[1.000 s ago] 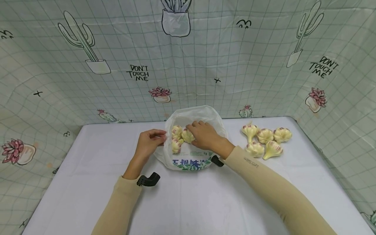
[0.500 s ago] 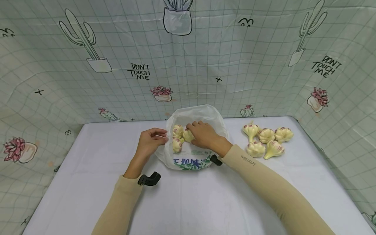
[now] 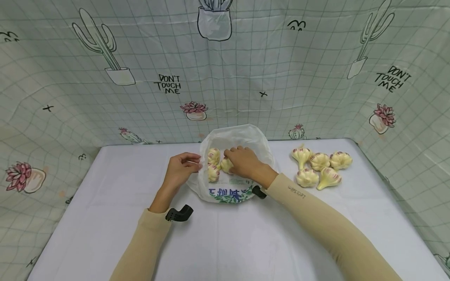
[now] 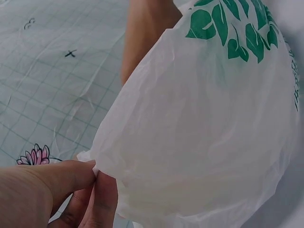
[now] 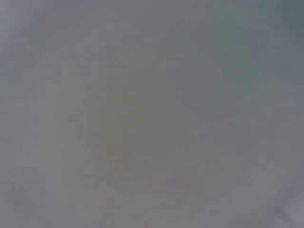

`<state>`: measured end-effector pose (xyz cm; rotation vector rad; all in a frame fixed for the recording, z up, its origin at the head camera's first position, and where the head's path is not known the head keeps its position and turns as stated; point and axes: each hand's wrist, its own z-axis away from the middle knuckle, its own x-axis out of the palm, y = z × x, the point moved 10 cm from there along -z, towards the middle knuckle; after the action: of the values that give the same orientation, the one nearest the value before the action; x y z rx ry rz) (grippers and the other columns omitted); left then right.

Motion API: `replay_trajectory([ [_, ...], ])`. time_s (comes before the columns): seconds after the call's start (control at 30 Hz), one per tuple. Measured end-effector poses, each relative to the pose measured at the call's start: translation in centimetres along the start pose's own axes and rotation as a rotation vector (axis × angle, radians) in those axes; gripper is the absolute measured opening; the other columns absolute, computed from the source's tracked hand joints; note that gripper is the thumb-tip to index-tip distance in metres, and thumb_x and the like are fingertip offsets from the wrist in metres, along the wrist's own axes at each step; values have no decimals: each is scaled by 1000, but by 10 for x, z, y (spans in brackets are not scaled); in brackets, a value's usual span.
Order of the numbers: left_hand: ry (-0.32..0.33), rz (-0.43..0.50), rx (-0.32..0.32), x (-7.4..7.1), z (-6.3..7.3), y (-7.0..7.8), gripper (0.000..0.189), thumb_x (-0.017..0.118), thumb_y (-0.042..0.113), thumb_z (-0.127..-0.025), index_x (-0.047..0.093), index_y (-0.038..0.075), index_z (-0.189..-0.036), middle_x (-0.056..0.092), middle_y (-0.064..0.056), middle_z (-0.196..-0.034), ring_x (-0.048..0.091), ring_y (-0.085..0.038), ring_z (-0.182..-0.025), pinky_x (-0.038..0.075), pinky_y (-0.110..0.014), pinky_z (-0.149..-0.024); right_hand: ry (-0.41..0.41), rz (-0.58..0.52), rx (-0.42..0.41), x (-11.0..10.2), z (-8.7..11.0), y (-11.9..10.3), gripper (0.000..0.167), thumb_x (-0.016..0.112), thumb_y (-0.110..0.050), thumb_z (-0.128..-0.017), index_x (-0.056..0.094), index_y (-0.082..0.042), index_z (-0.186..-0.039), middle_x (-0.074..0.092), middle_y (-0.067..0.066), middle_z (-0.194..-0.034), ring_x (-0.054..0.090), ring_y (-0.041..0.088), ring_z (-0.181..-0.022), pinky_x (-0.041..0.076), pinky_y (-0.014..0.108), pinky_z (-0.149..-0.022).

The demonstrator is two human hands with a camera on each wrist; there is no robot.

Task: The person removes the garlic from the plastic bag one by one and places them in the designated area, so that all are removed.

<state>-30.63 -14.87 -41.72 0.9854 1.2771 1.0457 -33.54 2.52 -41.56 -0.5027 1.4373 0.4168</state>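
Inside the printed white plastic bag [image 3: 242, 134], the right hand [image 3: 245, 162] grips one garlic bulb [image 3: 226, 166] near other bulbs [image 3: 213, 156]; the left hand [image 3: 178, 168] pinches the bag's edge. Right of the bag, five loose garlic bulbs [image 3: 320, 161] lie clustered on the white tablecloth [image 3: 218, 242], before a cactus-print backdrop [image 3: 232, 78].

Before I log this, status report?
Left hand pinches white plastic bag. Right hand holds round cream garlic bulb inside. Nothing visibly obstructing; right wrist view blurred.

Pale grn grid-print fabric backdrop [image 3: 232, 78], blk-outlined cactus dwg [image 3: 105, 50], pink succulent dwg [image 3: 194, 108], blk "DON'T TOUCH ME" lettering [image 3: 169, 84], wht cloth-covered table [image 3: 218, 242]
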Motion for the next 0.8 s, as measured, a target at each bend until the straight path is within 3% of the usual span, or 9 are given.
replay_trajectory([
  [0.33,-11,6,6,3,-1,0,26,72,-4,-97,71,-6,-123,69,-20,-115,69,-7,-84,65,-40,-89,18,31,-22,-5,9,0,49,85,-26,-92,64,-9,-133,71,11,-129,64,33,-114,56,48,-99],
  [0.8,22,18,9,-3,0,2,25,73,-6,-95,72,-7,-120,70,-18,-110,69,-5,-81,66,-38,-86,174,-11,-18,-59,50,5,51,87,-24,-90,66,-10,-134,72,8,-124,63,32,-109,56,47,-89],
])
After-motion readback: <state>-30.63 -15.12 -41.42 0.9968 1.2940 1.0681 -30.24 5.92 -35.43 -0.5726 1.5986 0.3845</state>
